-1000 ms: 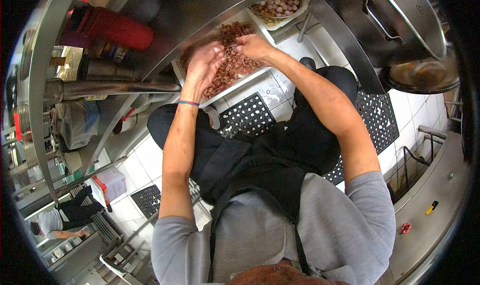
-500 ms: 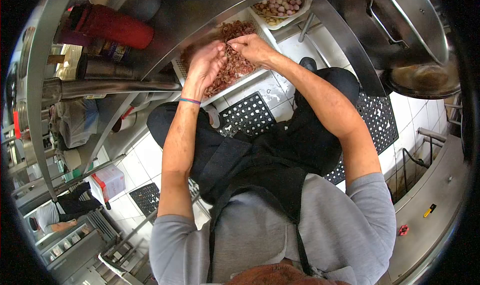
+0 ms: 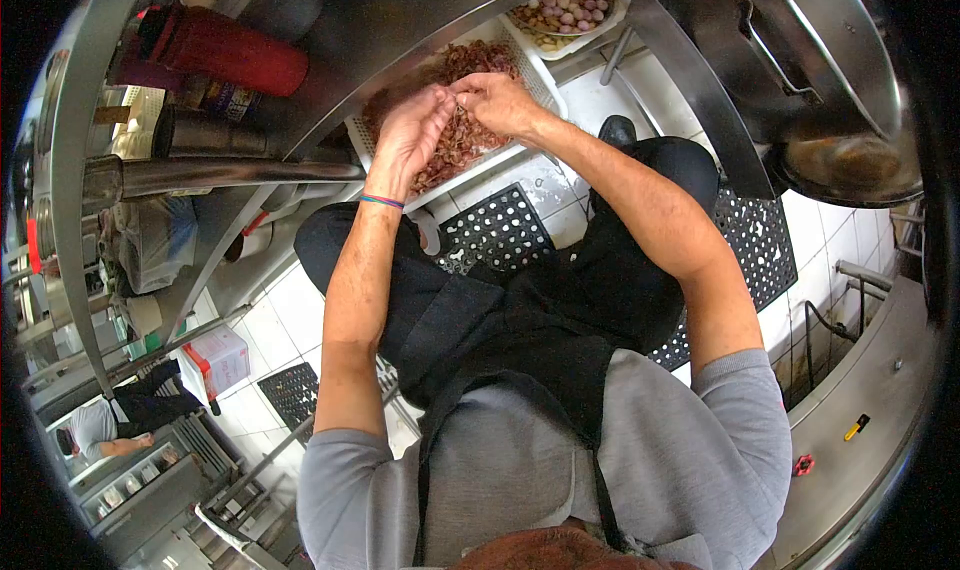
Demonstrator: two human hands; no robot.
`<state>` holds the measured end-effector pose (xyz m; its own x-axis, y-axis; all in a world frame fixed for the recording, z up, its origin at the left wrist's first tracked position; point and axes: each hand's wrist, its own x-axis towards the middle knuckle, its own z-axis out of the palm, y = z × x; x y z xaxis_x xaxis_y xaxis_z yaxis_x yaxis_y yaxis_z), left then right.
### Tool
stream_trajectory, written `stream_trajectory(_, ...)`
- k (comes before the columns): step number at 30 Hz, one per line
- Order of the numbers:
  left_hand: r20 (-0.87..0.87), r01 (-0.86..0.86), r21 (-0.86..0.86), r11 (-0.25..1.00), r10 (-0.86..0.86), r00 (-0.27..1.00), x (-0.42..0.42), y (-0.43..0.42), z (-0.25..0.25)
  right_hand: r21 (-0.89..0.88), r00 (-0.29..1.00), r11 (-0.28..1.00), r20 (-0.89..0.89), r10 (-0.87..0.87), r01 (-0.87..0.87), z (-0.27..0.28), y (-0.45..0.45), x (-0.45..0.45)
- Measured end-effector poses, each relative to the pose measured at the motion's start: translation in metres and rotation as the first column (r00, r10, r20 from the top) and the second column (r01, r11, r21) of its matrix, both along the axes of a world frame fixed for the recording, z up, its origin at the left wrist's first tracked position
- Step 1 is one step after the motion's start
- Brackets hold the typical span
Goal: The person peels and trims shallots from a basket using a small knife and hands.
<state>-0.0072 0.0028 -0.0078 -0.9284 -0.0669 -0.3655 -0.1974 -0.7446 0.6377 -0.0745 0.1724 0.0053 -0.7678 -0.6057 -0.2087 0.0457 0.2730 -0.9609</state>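
Observation:
My left hand (image 3: 415, 130), with thin coloured bands at its wrist, is palm-up with curled fingers over a white plastic basket (image 3: 470, 177). Its fingertips meet those of my right hand (image 3: 502, 103), which is bent in a pinch. Whatever sits between the fingertips is too small and covered to make out. Reddish-brown papery skins (image 3: 465, 150), like those of shallots, heap up in the basket below both hands. Just beyond, a bowl (image 3: 610, 12) holds round pinkish peeled bulbs (image 3: 570, 12), with paler pieces in a white container (image 3: 548, 52) under it.
A steel counter edge (image 3: 400, 58) overhangs the basket. At the right stands a large steel pot (image 3: 780, 60) with a handle. Perforated black mats (image 3: 500, 230) lie on white tiles. Far left, another person (image 3: 120, 420) is near a white-and-red box (image 3: 215, 362).
My right hand has shifted slightly left, its fingers now closer against my left fingertips. The left hand stays nearly in place.

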Motion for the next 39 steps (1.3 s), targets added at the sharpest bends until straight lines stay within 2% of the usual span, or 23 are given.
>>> stream_trajectory(5,-0.006,-0.018,-0.03,0.999,0.018,1.0,-0.002,-0.001,-0.006,-0.051,0.996,0.998,0.078,0.037,-0.033,0.009,0.0,0.003)
stream_trajectory(8,-0.015,-0.021,-0.041,0.999,0.021,1.0,-0.003,0.002,-0.001,-0.178,1.0,0.984,0.018,0.004,-0.001,-0.002,-0.005,0.003)
stream_trajectory(11,-0.054,-0.006,-0.036,0.999,0.004,0.999,-0.001,0.007,0.008,-0.156,1.0,0.988,0.005,-0.005,0.006,0.0,-0.006,0.002)
stream_trajectory(14,-0.049,-0.017,-0.078,0.997,0.013,0.999,-0.001,0.007,0.012,-0.229,0.999,0.973,-0.044,-0.011,0.0,-0.009,-0.009,0.0)
stream_trajectory(17,-0.024,-0.037,-0.158,0.987,0.034,0.999,-0.002,0.006,0.012,-0.113,0.997,0.994,-0.076,-0.002,-0.006,0.011,-0.002,0.004)
stream_trajectory(20,-0.022,-0.024,-0.221,0.975,0.02,1.0,-0.001,0.005,0.013,-0.129,0.999,0.992,-0.033,0.007,-0.011,0.006,-0.004,0.002)
stream_trajectory(23,-0.022,-0.009,-0.262,0.965,0.004,1.0,0.001,0.006,0.018,-0.088,0.994,0.996,-0.106,0.007,-0.016,0.013,0.0,0.003)
stream_trajectory(28,-0.066,0.021,-0.312,0.95,-0.044,0.997,0.002,0.004,0.016,-0.052,0.999,0.999,-0.045,-0.002,0.0,0.01,-0.001,0.0)
stream_trajectory(30,-0.079,0.03,-0.319,0.947,-0.058,0.995,0.003,0.006,0.02,-0.08,0.998,0.997,0.06,-0.016,0.021,0.013,0.0,-0.001)
stream_trajectory(32,-0.085,0.034,-0.322,0.946,-0.064,0.994,0.004,0.008,0.025,-0.149,0.965,0.987,0.261,-0.022,0.063,0.015,-0.001,-0.002)
stream_trajectory(35,-0.099,-0.017,-0.301,0.953,-0.013,0.995,0.003,0.006,0.019,-0.235,0.913,0.966,0.409,0.0,0.105,0.021,0.001,-0.001)
stream_trajectory(39,-0.15,-0.007,-0.277,0.961,-0.036,0.988,0.003,0.005,0.019,-0.219,0.935,0.974,0.354,0.024,0.058,0.029,0.001,0.002)
